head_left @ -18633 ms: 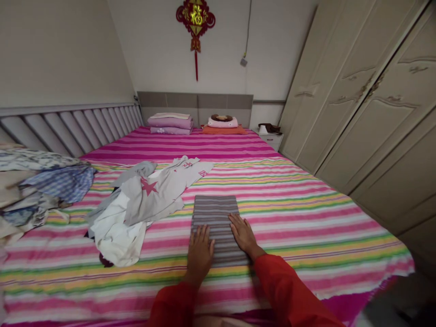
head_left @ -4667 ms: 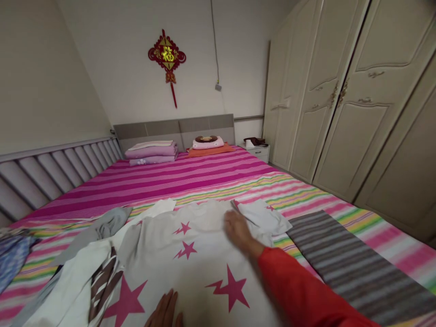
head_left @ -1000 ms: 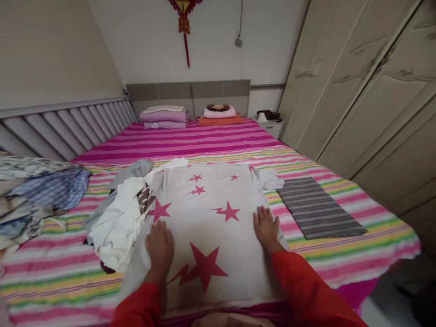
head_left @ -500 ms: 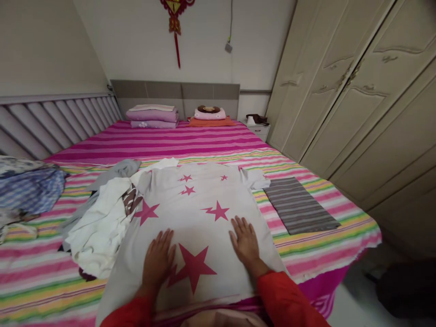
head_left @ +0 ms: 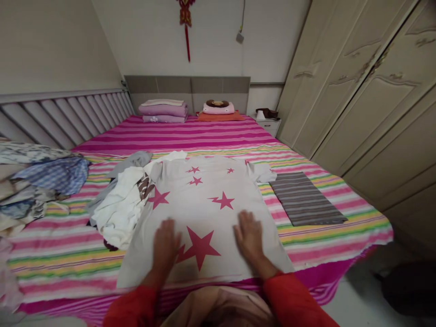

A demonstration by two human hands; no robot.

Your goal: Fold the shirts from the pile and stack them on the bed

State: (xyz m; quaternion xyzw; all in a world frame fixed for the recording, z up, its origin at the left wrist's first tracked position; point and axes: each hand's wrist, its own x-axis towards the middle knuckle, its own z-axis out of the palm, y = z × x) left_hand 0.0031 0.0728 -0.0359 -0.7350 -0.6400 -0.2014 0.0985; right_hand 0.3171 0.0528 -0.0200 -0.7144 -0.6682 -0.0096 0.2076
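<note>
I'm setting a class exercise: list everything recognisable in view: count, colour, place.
Shirt: 1, pale, pink stars, centre
Folded cloth: 1, striped grey, shirt's right
Loose garments: several, white and grey, shirt's left
Clothes heap: uncountable, mixed, far left
Bed: 1, multicoloured stripes, beneath
Bedding stacks: 2, purple, orange-pink, far end
Headboard: 1, grey, far end
Railing: 1, grey, left
Ornament: 1, red, top
Nightstand: 1, white, far right
Wardrobe: 1, cream, right
Left hand, right hand: 1 each, red-sleeved, over shirt

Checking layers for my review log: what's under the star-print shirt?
The striped bedspread shows beside the shirt and likely continues beneath; anything else there is covered and can't be seen.
</note>
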